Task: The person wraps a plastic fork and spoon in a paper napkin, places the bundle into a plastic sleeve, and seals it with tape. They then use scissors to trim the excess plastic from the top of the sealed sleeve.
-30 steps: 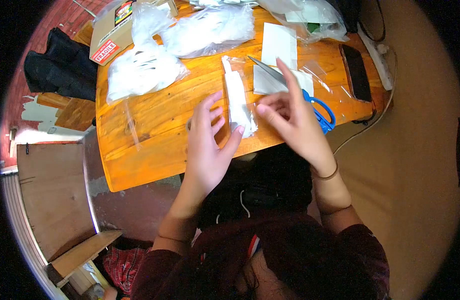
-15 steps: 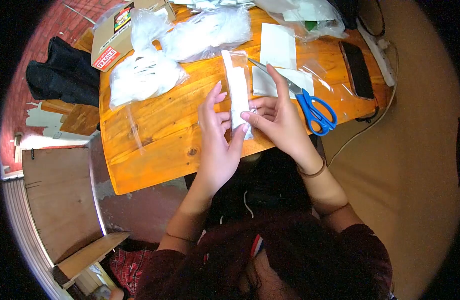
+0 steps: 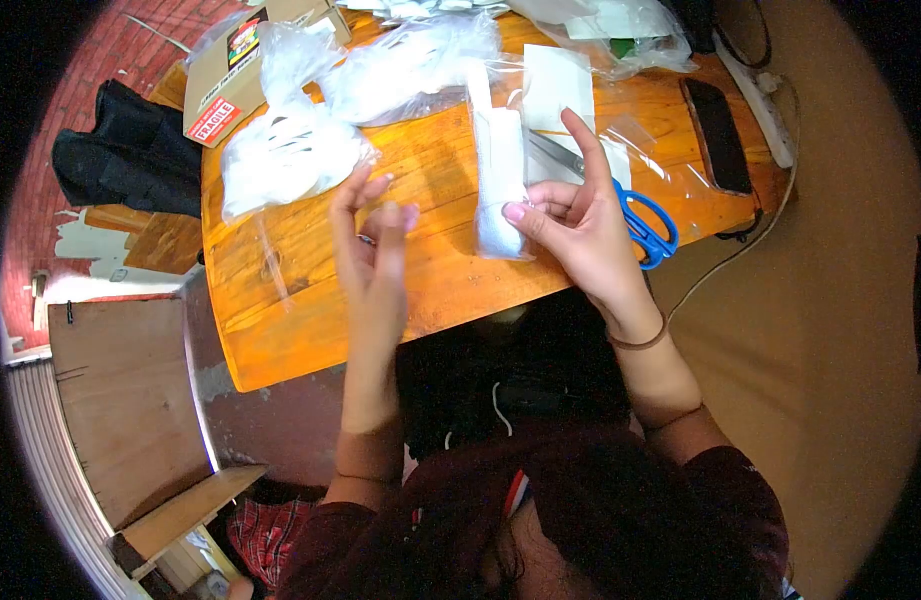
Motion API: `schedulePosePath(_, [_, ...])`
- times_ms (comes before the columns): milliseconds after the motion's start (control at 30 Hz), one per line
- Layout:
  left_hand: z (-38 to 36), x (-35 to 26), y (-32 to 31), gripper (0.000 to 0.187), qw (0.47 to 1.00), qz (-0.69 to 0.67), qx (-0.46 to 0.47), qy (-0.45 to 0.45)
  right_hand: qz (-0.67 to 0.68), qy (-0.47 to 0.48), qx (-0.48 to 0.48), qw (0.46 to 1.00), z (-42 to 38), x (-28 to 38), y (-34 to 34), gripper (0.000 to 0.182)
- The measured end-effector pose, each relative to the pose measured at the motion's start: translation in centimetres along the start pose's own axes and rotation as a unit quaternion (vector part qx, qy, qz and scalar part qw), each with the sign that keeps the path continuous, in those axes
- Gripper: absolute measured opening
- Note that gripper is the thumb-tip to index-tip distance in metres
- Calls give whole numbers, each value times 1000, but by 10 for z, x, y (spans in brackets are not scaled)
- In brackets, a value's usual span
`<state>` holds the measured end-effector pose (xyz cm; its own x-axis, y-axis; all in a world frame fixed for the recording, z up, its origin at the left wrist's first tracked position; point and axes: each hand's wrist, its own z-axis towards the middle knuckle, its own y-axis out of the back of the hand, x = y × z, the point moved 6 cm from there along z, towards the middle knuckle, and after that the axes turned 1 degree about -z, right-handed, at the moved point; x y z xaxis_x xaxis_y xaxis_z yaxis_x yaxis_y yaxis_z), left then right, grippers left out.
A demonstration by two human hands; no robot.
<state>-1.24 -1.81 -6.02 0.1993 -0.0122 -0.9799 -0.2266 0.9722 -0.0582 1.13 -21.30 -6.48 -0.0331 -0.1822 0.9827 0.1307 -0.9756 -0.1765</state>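
My right hand [image 3: 585,225] pinches a clear plastic sleeve [image 3: 500,185] with a white strip inside between thumb and fingers, its index finger pointing up. The sleeve stands lengthwise over the front part of the wooden table. To the left, apart from the sleeve, my left hand [image 3: 372,265] is raised with nothing visible in it and its fingers loosely bent and apart. Blue-handled scissors [image 3: 655,225] lie just behind the right hand, which partly hides them. White sheets [image 3: 557,75] lie beyond the sleeve, one partly under the scissors.
Plastic bags of white pieces [image 3: 290,160] sit at the table's left and back, near a cardboard box [image 3: 215,90]. A phone [image 3: 715,135] lies at the right edge beside a cable [image 3: 745,255]. Clear film [image 3: 650,150] lies near the scissors.
My left hand has let go of the sleeve and moved away to the left. My right hand has shifted slightly right, carrying the sleeve with it.
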Motion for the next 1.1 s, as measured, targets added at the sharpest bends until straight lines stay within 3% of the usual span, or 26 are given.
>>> schedulePosePath(167, [-2, -3, 9, 38, 999, -44, -8, 14, 17, -16, 3, 1000, -4, 5, 1, 93])
schedulePosePath(267, [-22, -4, -26, 30, 990, -20, 128, 47, 34, -18, 18, 999, -8, 8, -2, 90])
schedulePosePath(467, [-34, 4, -49, 33, 973, -130, 127, 142, 42, -25, 23, 999, -12, 14, -5, 90])
schedulePosePath(833, [-35, -13, -59, 25, 974, -121, 152, 113, 45, 12, 12, 999, -12, 28, -5, 94])
schedulePosePath(933, [-35, -13, -59, 26, 971, -131, 159, 121, 13, 5, 8, 1000, -15, 32, -3, 88])
schedulePosePath(1033, [-34, -16, -59, 26, 971, -127, 155, 127, -72, 128, -79, 986, -12, 49, 13, 74])
schedulePosePath(1100, [-33, -16, -57, 26, 972, -123, 152, 127, -37, 173, -92, 980, -13, 59, 23, 42])
